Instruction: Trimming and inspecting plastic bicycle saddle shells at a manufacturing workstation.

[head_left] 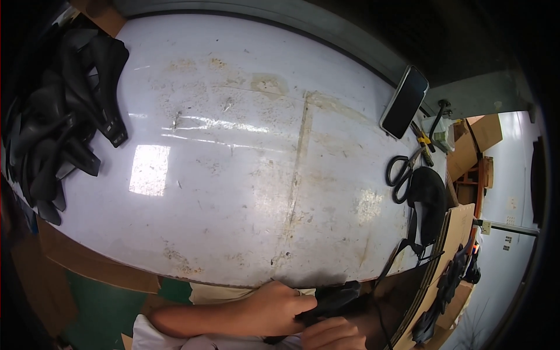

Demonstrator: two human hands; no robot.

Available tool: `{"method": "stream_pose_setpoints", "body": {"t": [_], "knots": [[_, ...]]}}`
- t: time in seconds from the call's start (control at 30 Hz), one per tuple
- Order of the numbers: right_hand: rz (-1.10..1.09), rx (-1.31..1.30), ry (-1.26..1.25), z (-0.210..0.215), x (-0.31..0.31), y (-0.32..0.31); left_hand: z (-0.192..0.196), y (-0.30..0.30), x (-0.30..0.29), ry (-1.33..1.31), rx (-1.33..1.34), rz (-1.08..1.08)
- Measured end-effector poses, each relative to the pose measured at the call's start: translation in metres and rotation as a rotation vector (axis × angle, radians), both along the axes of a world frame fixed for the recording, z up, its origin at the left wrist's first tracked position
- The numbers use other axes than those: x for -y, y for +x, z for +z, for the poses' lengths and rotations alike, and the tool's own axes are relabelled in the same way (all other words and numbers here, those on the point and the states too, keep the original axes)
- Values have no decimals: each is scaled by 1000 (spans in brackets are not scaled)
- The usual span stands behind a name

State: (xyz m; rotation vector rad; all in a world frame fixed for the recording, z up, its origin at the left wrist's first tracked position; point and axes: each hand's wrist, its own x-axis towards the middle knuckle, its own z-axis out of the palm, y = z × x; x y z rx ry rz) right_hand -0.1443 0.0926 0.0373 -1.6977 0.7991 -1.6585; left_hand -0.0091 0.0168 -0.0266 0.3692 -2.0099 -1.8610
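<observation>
At the table's near edge, my left hand (286, 308) is closed on a soft-looking black piece (337, 298). My right hand (333, 335), fingers curled, is closed on the same piece just below and to the right, partly cut off by the lower edge. Much of the piece is hidden by my hands, so its full shape does not show. Both hands are low, over my lap, in front of the white table (233, 192).
A heap of black curved pieces (64, 116) covers the table's left end. Along the right side lie a phone (404, 102), scissors (401, 178), a yellow-banded tool (424, 143) and a black curved item (429, 201). Cardboard (461, 233) stands beyond the right edge.
</observation>
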Motion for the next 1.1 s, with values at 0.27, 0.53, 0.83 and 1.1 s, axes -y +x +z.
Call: {"method": "stream_pose_setpoints", "body": {"t": [0.27, 0.53, 0.83, 1.1], "knots": [[308, 386, 107, 10, 7, -34, 7, 0, 2, 32, -37, 27], [-227, 253, 676, 21, -14, -59, 54, 9, 34, -240, -196, 202], [-216, 463, 731, -8, -34, -70, 59, 24, 0, -286, 301, -28], [-455, -330, 604, 9, -40, -73, 97, -6, 9, -820, 268, 29]]}}
